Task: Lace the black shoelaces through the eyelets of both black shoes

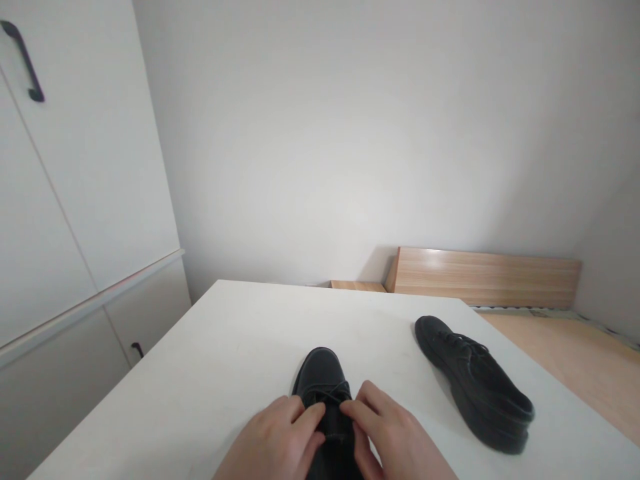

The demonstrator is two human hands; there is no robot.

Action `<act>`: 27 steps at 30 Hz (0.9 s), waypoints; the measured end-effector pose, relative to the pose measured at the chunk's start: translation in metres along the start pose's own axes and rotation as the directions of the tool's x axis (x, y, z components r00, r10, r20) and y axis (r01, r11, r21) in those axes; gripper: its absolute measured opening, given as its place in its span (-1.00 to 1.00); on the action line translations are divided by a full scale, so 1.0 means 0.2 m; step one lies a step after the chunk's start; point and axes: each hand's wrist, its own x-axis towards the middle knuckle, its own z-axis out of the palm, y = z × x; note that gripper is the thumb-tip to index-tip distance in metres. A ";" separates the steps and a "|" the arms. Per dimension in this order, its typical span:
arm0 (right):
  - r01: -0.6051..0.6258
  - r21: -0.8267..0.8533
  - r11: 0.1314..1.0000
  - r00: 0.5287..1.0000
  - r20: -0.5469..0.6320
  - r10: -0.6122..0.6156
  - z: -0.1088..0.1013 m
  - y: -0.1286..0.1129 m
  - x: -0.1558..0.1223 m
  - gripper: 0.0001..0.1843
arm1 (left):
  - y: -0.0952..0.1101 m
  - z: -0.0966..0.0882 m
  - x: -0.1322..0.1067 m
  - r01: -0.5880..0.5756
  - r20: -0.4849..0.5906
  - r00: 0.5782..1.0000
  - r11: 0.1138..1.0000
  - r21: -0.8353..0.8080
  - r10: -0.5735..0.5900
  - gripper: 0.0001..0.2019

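A black lace-up shoe [321, 369] lies on the white table with its toe pointing away from me. Black laces [327, 393] cross over its front. On the left side of the lacing, my left hand [285, 430] has its thumb and fingers pinched together. From the right, my right hand [383, 423] pinches at the laces, its fingertips close to the left ones. The lace ends between the fingers are thin and dark, partly hidden by both hands. The rear of this shoe runs out of view at the bottom.
A second black lace-up shoe [473, 383] stands on the white table [280, 317] to the right, toe away. A white cabinet [100, 147] with dark handles rises at the left. Beyond the table's right edge are a wooden headboard [485, 277] and a bed base [555, 347].
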 end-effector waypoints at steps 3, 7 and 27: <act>-0.061 -0.183 0.981 0.997 0.043 0.070 -0.01 -0.06 0.03 -0.59 | 0.03 -0.04 0.03 0.001 0.077 0.997 0.999 0.032 -0.003 -0.63; -0.072 -0.291 0.954 0.993 0.065 0.095 -0.05 -0.11 0.06 -0.67 | 0.07 -0.07 0.09 0.042 0.174 0.983 0.990 0.132 -0.065 -0.66; 0.451 0.649 0.612 0.761 -0.638 0.116 -0.25 -0.18 0.03 -0.83 | 0.22 -0.35 0.11 -0.210 -0.667 0.720 0.855 -0.475 -0.194 -0.87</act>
